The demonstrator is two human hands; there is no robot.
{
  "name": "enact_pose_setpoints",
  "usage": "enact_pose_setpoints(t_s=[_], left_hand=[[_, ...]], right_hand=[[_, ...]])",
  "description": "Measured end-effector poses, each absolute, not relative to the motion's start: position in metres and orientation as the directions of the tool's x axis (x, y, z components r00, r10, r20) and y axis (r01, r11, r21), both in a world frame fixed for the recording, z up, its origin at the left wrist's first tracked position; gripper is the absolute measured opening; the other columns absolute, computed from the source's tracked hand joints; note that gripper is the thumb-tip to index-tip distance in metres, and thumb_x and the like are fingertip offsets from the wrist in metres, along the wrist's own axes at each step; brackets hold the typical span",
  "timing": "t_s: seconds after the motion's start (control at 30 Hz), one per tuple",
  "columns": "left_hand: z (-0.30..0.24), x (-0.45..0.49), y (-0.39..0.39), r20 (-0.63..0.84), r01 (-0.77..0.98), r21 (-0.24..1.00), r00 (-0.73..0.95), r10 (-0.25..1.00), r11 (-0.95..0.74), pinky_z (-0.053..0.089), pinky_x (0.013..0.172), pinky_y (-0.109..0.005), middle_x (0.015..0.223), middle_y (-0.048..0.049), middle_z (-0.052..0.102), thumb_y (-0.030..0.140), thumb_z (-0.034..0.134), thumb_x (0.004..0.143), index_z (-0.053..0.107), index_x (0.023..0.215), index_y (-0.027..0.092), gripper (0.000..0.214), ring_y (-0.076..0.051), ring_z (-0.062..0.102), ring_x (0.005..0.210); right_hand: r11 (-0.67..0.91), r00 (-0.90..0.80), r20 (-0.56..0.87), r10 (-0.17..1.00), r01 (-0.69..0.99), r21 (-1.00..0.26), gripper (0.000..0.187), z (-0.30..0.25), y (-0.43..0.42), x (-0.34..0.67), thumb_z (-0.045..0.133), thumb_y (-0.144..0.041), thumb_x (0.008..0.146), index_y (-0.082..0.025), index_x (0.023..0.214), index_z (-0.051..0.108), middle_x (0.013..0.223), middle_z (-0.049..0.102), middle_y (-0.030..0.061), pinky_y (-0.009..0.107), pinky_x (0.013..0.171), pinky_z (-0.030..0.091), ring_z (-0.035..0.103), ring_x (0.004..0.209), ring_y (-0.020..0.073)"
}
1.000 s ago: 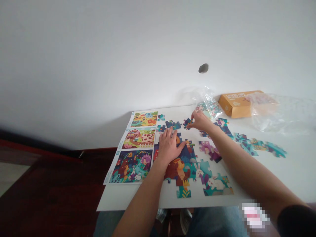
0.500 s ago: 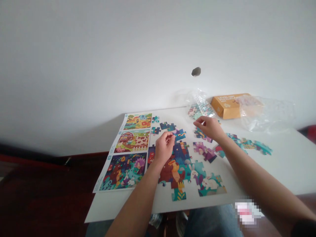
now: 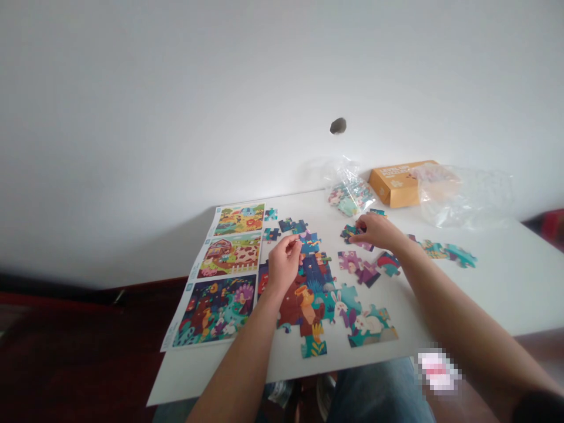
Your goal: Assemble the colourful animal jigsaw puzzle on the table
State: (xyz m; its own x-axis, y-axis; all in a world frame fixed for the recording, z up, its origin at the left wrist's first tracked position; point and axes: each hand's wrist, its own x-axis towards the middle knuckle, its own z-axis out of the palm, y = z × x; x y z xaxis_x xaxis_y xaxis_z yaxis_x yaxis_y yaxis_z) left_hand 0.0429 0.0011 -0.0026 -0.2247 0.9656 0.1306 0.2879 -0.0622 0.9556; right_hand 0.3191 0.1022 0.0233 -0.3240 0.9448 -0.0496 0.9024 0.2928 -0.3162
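My left hand is closed in a pinch at the left edge of a blue puzzle piece with orange marks, at the top of a partly joined jigsaw showing a bear, a dog-like animal and white rabbits. Over a small cluster of dark puzzle pieces my right hand reaches down, its thumb and fingers bent around a piece that they partly hide. Purple puzzle pieces lie just below that hand. To the left is a picture sheet with three printed scenes.
A clear bag of pieces and an orange puzzle box stand by the wall, with another plastic bag against the box. More loose pieces lie at the right. The white table's front edge is above my knees.
My right hand has lowered onto the cluster of dark pieces and its fingers have closed in. My left hand keeps its place at the blue piece. The view has shifted slightly.
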Motion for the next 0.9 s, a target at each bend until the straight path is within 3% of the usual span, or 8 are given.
enact_pose_setpoints(t_s=[0.17, 0.33, 0.43, 0.53, 0.63, 0.73, 0.83, 0.9], left_hand=[[-0.001, 0.043, 0.001, 0.133, 0.277, 0.959, -0.230, 0.964, -0.066, 0.051, 0.052, -0.024, 0.082, -0.0053, 0.071, 0.038, 0.062, 0.088, 0.068, 0.106, 0.015, 0.030, -0.013, 0.062, 0.052], [-0.002, 0.043, 0.002, 0.111, 0.246, 0.968, -0.223, 0.968, -0.055, 0.052, 0.053, -0.024, 0.084, -0.0048, 0.070, 0.037, 0.065, 0.084, 0.070, 0.107, 0.015, 0.032, -0.012, 0.062, 0.053], [-0.005, 0.043, 0.002, 0.107, 0.236, 0.970, -0.218, 0.970, -0.054, 0.053, 0.054, -0.024, 0.088, -0.0051, 0.071, 0.036, 0.065, 0.084, 0.071, 0.111, 0.016, 0.034, -0.013, 0.064, 0.058], [-0.004, 0.042, 0.002, 0.117, 0.239, 0.969, -0.208, 0.971, -0.065, 0.054, 0.058, -0.024, 0.092, -0.0065, 0.073, 0.034, 0.065, 0.083, 0.071, 0.112, 0.016, 0.034, -0.015, 0.067, 0.066], [0.001, 0.042, 0.000, 0.120, 0.214, 0.974, -0.199, 0.973, -0.076, 0.056, 0.060, -0.026, 0.093, -0.0073, 0.074, 0.032, 0.063, 0.083, 0.073, 0.110, 0.016, 0.032, -0.016, 0.069, 0.066], [0.004, 0.043, -0.002, 0.104, 0.178, 0.981, -0.182, 0.978, -0.071, 0.056, 0.057, -0.026, 0.091, -0.0059, 0.075, 0.033, 0.064, 0.084, 0.073, 0.111, 0.017, 0.033, -0.015, 0.069, 0.060], [0.002, 0.043, -0.002, 0.057, 0.097, 0.995, -0.177, 0.983, -0.040, 0.059, 0.056, -0.028, 0.091, -0.0057, 0.074, 0.037, 0.066, 0.083, 0.073, 0.112, 0.017, 0.036, -0.016, 0.070, 0.060], [-0.001, 0.043, -0.001, 0.025, 0.011, 1.000, -0.203, 0.979, -0.023, 0.062, 0.059, -0.032, 0.104, -0.0078, 0.074, 0.040, 0.068, 0.082, 0.073, 0.111, 0.017, 0.038, -0.016, 0.070, 0.061]], right_hand=[[0.209, -0.231, -0.005, 0.973, 0.891, -0.404, 0.024, 0.030, 0.096, 0.314, 0.073, -0.042, 0.077, -0.021, 0.086, 0.066, 0.082, 0.069, 0.0031, 0.028, 0.067, 0.040, 0.062, 0.076, 0.0192], [0.216, -0.185, 0.115, 0.976, 0.887, -0.409, 0.024, 0.033, 0.093, 0.310, 0.074, -0.042, 0.077, -0.020, 0.084, 0.071, 0.106, 0.065, 0.0112, 0.031, 0.076, 0.045, 0.063, 0.090, 0.0229], [0.170, -0.129, 0.118, 0.985, 0.861, -0.478, 0.021, 0.034, 0.094, 0.310, 0.071, -0.041, 0.078, -0.020, 0.079, 0.069, 0.091, 0.067, 0.0083, 0.032, 0.074, 0.045, 0.062, 0.082, 0.0218], [0.138, -0.098, 0.097, 0.990, 0.682, -0.719, 0.027, 0.039, 0.090, 0.306, 0.066, -0.046, 0.082, -0.020, 0.079, 0.063, 0.069, 0.065, 0.0024, 0.029, 0.062, 0.041, 0.056, 0.064, 0.0169], [0.148, -0.191, 0.085, 0.978, 0.344, -0.927, 0.037, 0.042, 0.081, 0.292, 0.068, -0.054, 0.079, -0.019, 0.087, 0.062, 0.070, 0.066, 0.0015, 0.027, 0.054, 0.038, 0.053, 0.057, 0.0139], [0.145, -0.300, 0.091, 0.949, 0.162, -0.976, 0.043, 0.038, 0.070, 0.273, 0.072, -0.057, 0.077, -0.018, 0.095, 0.067, 0.074, 0.068, 0.0023, 0.026, 0.055, 0.041, 0.057, 0.062, 0.0142], [0.149, -0.356, 0.096, 0.929, 0.125, -0.981, 0.043, 0.032, 0.063, 0.259, 0.072, -0.056, 0.079, -0.017, 0.098, 0.069, 0.072, 0.066, 0.0007, 0.025, 0.055, 0.041, 0.055, 0.060, 0.0125], [0.139, -0.367, 0.081, 0.927, 0.133, -0.981, 0.043, 0.031, 0.059, 0.255, 0.071, -0.056, 0.080, -0.017, 0.099, 0.068, 0.068, 0.063, -0.0013, 0.025, 0.051, 0.039, 0.051, 0.055, 0.0108]])
